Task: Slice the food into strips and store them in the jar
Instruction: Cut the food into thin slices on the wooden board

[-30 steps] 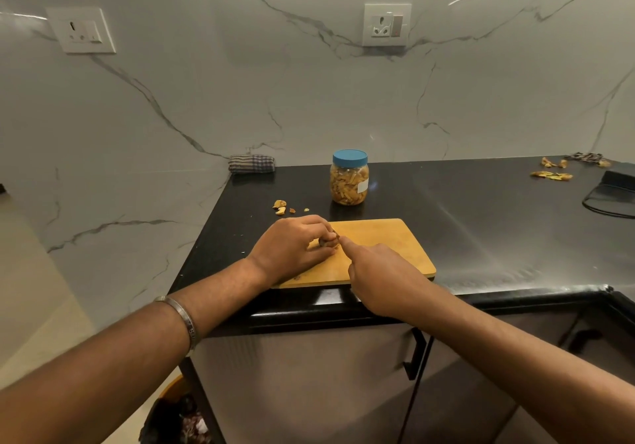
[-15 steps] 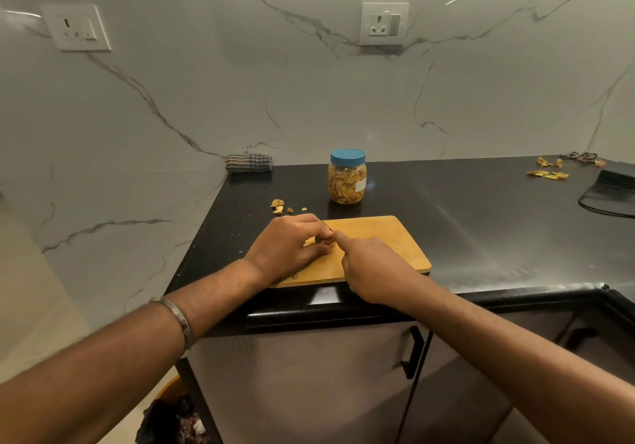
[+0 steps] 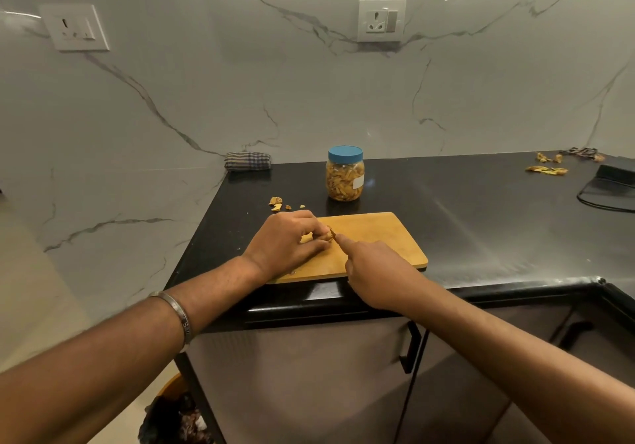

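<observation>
On the cutting board [image 3: 374, 237], the left hand [image 3: 287, 244] pinches the food [image 3: 330, 234] steady, seemingly for slicing, the right hand [image 3: 374, 272] points a forefinger at it, other fingers curled, the jar [image 3: 344, 177] capped behind.

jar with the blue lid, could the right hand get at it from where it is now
Probably yes. The jar stands upright on the counter just beyond the cutting board, and nothing lies between it and the right hand. That hand seems busy cutting with the left hand, though.
</observation>
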